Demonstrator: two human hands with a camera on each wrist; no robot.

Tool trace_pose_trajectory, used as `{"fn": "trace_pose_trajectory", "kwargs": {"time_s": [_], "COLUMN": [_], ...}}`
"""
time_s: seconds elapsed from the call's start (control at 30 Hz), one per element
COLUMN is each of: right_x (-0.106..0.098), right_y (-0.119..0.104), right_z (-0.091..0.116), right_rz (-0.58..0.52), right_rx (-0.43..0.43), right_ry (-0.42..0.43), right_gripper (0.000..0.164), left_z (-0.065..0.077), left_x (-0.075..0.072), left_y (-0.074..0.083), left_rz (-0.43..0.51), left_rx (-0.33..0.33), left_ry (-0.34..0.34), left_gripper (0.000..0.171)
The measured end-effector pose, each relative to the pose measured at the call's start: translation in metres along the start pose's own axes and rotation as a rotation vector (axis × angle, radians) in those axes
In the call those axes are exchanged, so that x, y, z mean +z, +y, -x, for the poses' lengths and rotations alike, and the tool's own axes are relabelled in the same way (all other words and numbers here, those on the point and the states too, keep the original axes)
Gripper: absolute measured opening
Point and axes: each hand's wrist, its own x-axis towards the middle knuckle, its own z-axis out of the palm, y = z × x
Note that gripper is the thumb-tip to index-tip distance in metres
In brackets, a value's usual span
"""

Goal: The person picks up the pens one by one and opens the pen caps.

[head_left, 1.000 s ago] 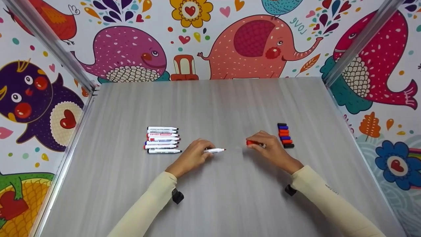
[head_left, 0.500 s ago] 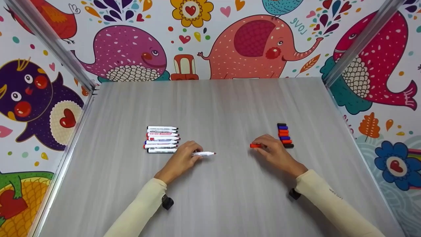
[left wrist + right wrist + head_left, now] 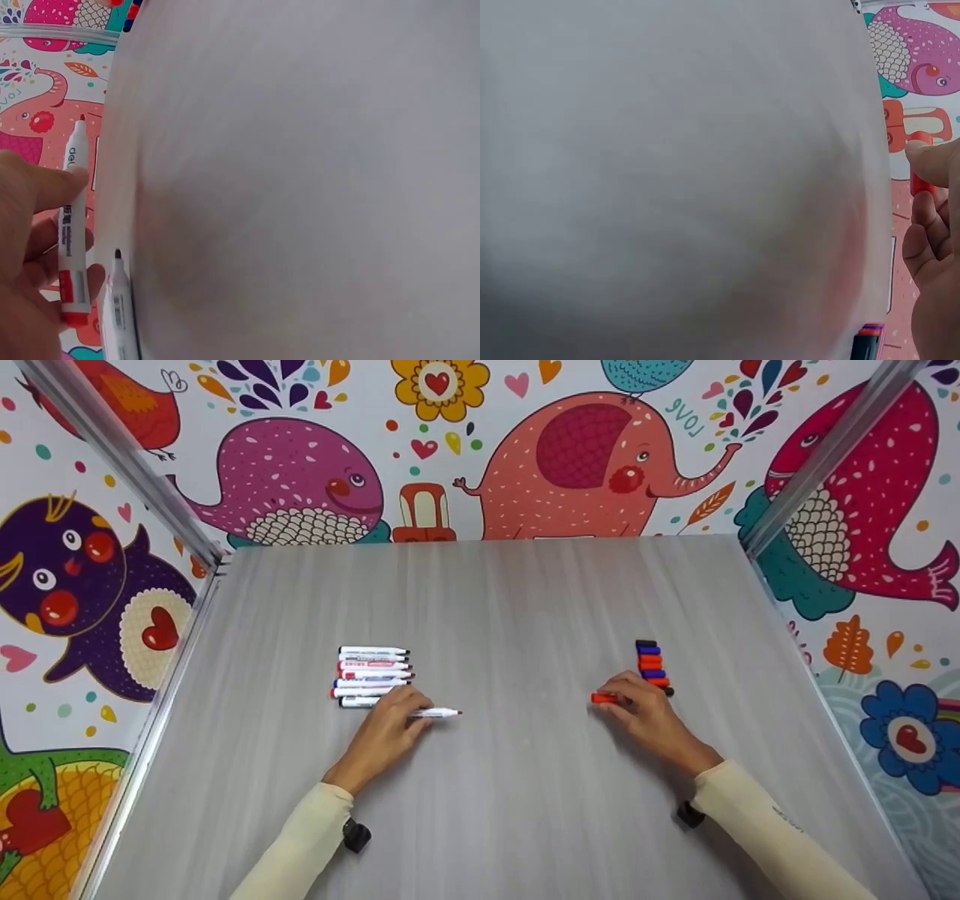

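My left hand (image 3: pixel 388 733) pinches an uncapped white marker (image 3: pixel 73 232) with a red end and a red tip, which points right in the head view. The hand is at the near end of a row of uncapped white markers (image 3: pixel 373 666) and partly covers the closest one. Between thumb and fingers my right hand (image 3: pixel 645 712) holds a red marker cap (image 3: pixel 603 698). Just beyond that hand lies a column of black, blue and red caps (image 3: pixel 650 660), its near end partly hidden by the fingers.
Both groups lie on a grey wood-grain table (image 3: pixel 510 795). Walls printed with cartoon animals (image 3: pixel 570 465) stand at the back and sides, with metal posts (image 3: pixel 832 465) at the corners. A black wrist camera (image 3: pixel 357 835) sits on the left sleeve.
My left hand has moved left with the marker, toward the marker row. The right hand has drawn right and slightly nearer with the red cap, so the gap between the hands is wider.
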Motion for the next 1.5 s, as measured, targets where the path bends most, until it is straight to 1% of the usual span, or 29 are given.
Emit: {"fn": "trace_pose_trajectory", "kwargs": {"time_s": [0.13, 0.3, 0.43, 0.57, 0.7, 0.97, 1.23, 1.5], "right_x": [-0.006, -0.013, -0.017, -0.017, -0.017, -0.022, -0.022, -0.026], "right_y": [0.000, 0.003, 0.006, 0.009, 0.011, 0.013, 0.019, 0.018], "right_z": [0.006, 0.013, 0.020, 0.025, 0.029, 0.036, 0.044, 0.045], "right_rz": [0.005, 0.016, 0.045, 0.065, 0.079, 0.095, 0.086, 0.073], "right_rx": [0.022, 0.028, 0.034, 0.030, 0.025, 0.076, 0.142, 0.174], "right_ry": [0.011, 0.029, 0.054, 0.092, 0.122, 0.125, 0.130, 0.145], "right_gripper": [0.034, 0.034, 0.036, 0.038, 0.038, 0.037, 0.033, 0.033], "left_z": [0.008, 0.016, 0.023, 0.028, 0.031, 0.036, 0.037, 0.039], "left_x": [-0.001, -0.002, -0.004, -0.006, -0.008, -0.011, -0.011, -0.012], "left_y": [-0.007, -0.014, -0.018, -0.022, -0.026, -0.032, -0.038, -0.041], "left_rz": [-0.024, -0.046, -0.048, -0.054, -0.060, -0.087, -0.095, -0.146], "left_rx": [0.028, 0.078, 0.073, 0.053, 0.052, 0.022, 0.041, 0.057], "left_ry": [0.037, 0.095, 0.127, 0.135, 0.138, 0.130, 0.158, 0.185], "left_gripper": [0.019, 0.023, 0.025, 0.025, 0.025, 0.024, 0.024, 0.023]}}
